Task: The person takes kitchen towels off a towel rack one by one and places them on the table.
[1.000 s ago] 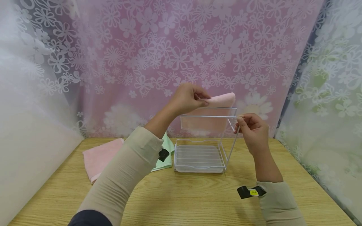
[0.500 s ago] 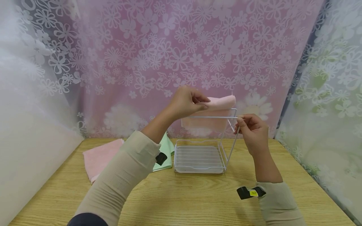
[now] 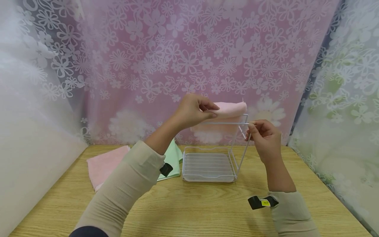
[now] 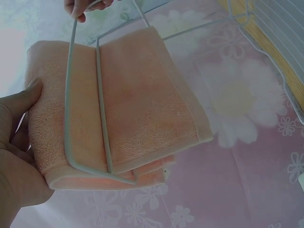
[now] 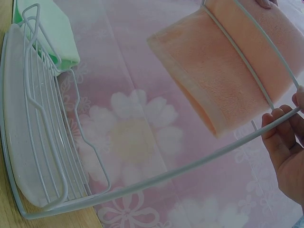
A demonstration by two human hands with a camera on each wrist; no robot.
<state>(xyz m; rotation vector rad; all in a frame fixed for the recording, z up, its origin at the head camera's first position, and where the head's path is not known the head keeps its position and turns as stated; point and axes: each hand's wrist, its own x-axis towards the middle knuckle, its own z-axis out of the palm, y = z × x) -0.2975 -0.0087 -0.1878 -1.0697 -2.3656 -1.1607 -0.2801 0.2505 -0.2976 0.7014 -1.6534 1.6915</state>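
A white wire rack (image 3: 243,158) stands on the table, with a slatted lower shelf (image 3: 208,164) over a pale tray. Its two upper bars carry a folded pink towel (image 3: 230,109), part of which hangs down beyond the far bar. My left hand (image 3: 193,110) pinches the towel's upper fold between thumb and fingers. In the left wrist view, the towel (image 4: 147,90) lies against both bars. My right hand (image 3: 265,136) grips the rack's upper right corner. From the right wrist, the fingers (image 5: 285,137) are seen curled at the frame.
Left of the rack lie another pink towel (image 3: 108,166) and a light green towel (image 3: 174,158), partly hidden by my left sleeve. A wood-grain table (image 3: 201,207) bears everything. Flowered curtains (image 3: 189,49) enclose its back and sides.
My left hand has come down slightly, lowering the towel's upper fold toward the bars. The right hand stays at the rack's corner, almost unmoved.
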